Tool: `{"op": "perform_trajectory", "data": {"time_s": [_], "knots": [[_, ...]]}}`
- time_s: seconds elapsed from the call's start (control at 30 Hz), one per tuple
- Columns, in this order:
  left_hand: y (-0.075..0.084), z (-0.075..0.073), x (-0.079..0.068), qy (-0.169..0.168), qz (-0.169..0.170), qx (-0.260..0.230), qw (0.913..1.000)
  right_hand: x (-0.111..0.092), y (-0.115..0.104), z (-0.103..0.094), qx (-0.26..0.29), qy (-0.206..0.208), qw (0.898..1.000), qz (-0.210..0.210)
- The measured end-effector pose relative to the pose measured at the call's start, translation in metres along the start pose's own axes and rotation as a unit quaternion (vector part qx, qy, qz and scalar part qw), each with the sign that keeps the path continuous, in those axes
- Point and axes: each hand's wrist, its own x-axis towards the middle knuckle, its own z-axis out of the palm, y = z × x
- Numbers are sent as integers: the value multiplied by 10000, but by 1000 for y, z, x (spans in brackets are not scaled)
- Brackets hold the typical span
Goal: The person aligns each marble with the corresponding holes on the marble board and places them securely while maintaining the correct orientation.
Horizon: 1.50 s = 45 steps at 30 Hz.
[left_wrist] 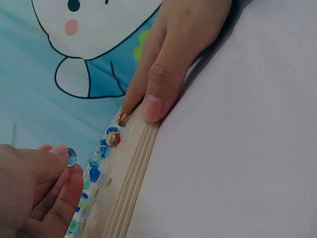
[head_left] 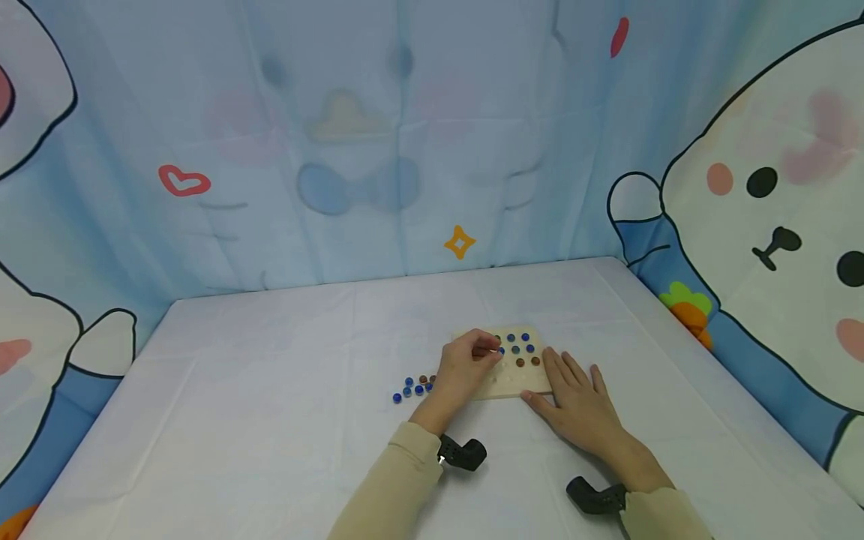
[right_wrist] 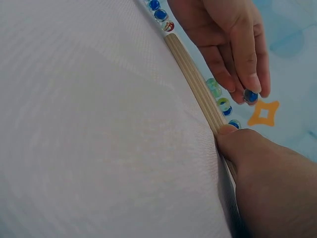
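over the board (head_left: 508, 386), left fingers (right_wrist: 244, 59) pinch a marble (right_wrist: 251, 95), prob mid-placing, needs a hole (left_wrist: 108, 184) lined up, right fingers (head_left: 559, 377) straight alongside

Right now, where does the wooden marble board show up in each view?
Head: the wooden marble board sits just right of centre, below mid-height.
Left wrist: lower middle, its layered edge slanting down to the bottom.
Right wrist: a narrow layered edge, slanting from upper middle down rightward.
Shared landmark: the right hand, touching the board in all three.
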Motion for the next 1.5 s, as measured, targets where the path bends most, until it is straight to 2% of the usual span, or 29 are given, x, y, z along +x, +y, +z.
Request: {"op": "perform_trajectory", "data": {"time_s": [0.53,0.8,1.2,1.5], "knots": [[-3,13,-3,144,217,226,9994,1,3,4,-66,31,10000,-51],[-4,18,-3,337,490,428,9973,1,2,1,-55,13,10000,-23],[-4,18,-7,339,432,319,9980,0,3,1,-21,-21,10000,-23],[-2,11,-9,224,290,157,9992,-1,3,0,0,-17,10000,-38]]}}
